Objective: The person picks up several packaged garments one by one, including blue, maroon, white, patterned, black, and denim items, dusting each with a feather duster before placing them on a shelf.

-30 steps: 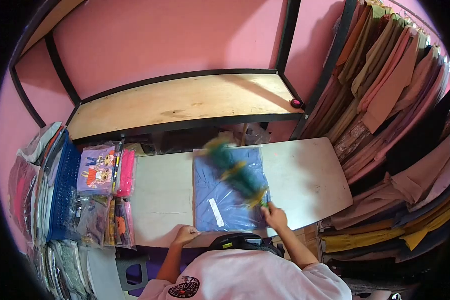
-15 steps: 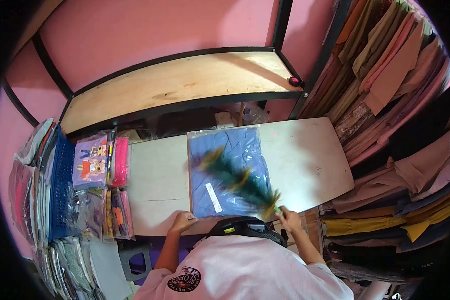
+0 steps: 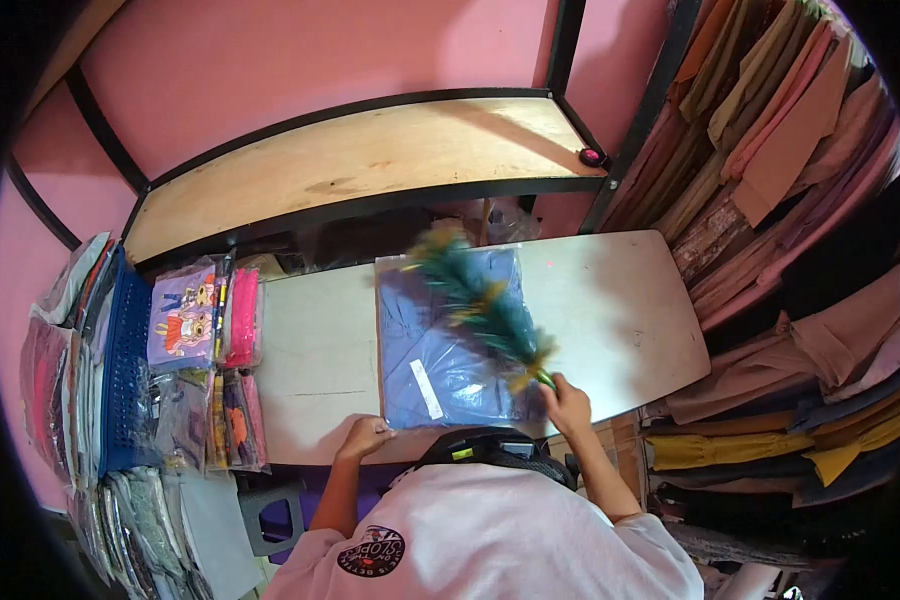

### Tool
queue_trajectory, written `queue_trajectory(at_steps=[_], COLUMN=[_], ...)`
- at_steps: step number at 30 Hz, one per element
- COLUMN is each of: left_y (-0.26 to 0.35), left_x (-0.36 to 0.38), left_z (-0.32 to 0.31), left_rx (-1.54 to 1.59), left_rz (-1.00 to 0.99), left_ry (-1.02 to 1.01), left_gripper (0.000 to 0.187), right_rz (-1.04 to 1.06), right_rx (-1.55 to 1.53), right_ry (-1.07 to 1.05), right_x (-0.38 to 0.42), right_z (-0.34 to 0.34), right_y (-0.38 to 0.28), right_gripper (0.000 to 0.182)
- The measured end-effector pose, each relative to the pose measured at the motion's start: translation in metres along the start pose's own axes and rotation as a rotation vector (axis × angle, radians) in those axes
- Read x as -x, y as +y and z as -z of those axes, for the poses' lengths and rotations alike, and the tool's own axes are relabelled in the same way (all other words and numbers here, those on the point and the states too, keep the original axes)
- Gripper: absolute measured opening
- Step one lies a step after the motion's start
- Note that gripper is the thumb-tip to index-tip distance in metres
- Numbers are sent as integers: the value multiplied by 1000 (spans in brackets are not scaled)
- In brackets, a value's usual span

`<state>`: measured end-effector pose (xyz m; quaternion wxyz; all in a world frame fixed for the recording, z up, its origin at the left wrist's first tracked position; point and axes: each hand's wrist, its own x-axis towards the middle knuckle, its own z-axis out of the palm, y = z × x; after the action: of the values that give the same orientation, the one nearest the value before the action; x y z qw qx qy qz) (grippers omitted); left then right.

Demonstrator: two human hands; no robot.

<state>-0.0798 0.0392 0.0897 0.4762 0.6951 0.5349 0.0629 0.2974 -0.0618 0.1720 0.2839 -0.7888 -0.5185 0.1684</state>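
A folded blue garment in a clear plastic bag (image 3: pixel 410 330) lies flat on the pale table (image 3: pixel 620 310), with a white label strip (image 3: pixel 426 389) near its lower left. My left hand (image 3: pixel 368 437) pinches the bag's lower left corner at the table's near edge. In my right hand (image 3: pixel 568 404) is the green handle of a feather duster (image 3: pixel 485 310). Its dark green and yellow plumes, smeared by motion, slant up and left over the bag and hide much of its upper right part.
Bagged, folded clothes (image 3: pixel 184 310) and a blue plastic basket (image 3: pixel 126 360) occupy the left end. A wooden shelf (image 3: pixel 370 160) in a black frame runs behind, with a small black and pink round object (image 3: pixel 591 158) on it. Clothes (image 3: pixel 770 180) hang at the right.
The feather duster has swung up and away from me, its tip now near the bag's far edge. My right hand has moved slightly forward; my left hand stays at the corner.
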Motion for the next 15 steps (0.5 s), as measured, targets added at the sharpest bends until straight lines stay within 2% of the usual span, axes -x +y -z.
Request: queue_trajectory(at_steps=[2,3,5,8,12,15], left_y=[5,8,13,12,7,9], left_x=[1,2,6,7,9,9], left_z=[3,4,4,3,-1,1], left_rx=[-2,-3,26,21,30,-14], left_rz=[13,20,11,-35,-104,-14], left_ry=[-17,-29,-25,18,86,34], left_gripper=[20,21,20,19,18,16], right_rz=[158,118,108,-74,-289,-354], right_rx=[104,188,209,283,222,210], right_ry=[-9,-147,-189,-159,4,27], right_x=[-22,-33,-51,-72,-71,-56], right_z=[-21,-25,-33,-49,-28,-19], right_y=[-23,-38,-46,-24,15,30], right_gripper=[31,31,34,42,39,38])
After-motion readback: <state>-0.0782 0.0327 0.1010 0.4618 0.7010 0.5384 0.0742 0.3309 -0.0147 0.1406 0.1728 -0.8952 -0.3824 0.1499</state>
